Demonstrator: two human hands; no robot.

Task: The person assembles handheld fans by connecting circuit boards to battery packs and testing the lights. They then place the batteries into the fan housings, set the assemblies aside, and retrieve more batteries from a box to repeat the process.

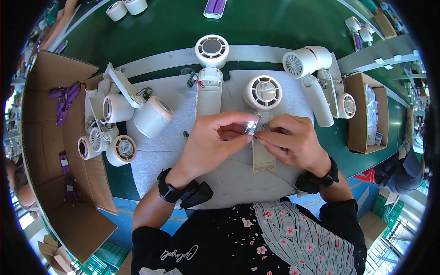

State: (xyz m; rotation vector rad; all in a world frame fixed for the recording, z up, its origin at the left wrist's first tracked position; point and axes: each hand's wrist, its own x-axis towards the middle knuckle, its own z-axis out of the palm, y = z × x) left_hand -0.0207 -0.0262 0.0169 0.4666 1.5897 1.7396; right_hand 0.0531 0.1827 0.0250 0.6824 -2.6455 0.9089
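My left hand (pixel 208 137) pinches a small circuit board (pixel 250 127) between thumb and fingers, its shiny face turned up. Beside it my right hand (pixel 295 140) is closed, fingertips pressed on a thin red wire (pixel 257 136) at the board's edge. Both hands are over the opened handle (pixel 264 159) of a white handheld fan whose round head (pixel 262 93) lies beyond them. Left of that, a second fan (pixel 211 51) has its handle shell (pixel 209 94) open, with a small green board (pixel 191 80) on wires at its side. My fingers partly hide the board and the wire's end.
A pale foam mat (pixel 156 156) covers the green bench. White fan parts are piled at the left (pixel 121 112) and right (pixel 316 78). A large cardboard box (pixel 68 169) with purple battery packs stands left, a smaller box (pixel 366 137) right. A metal rail (pixel 176 56) crosses beyond.
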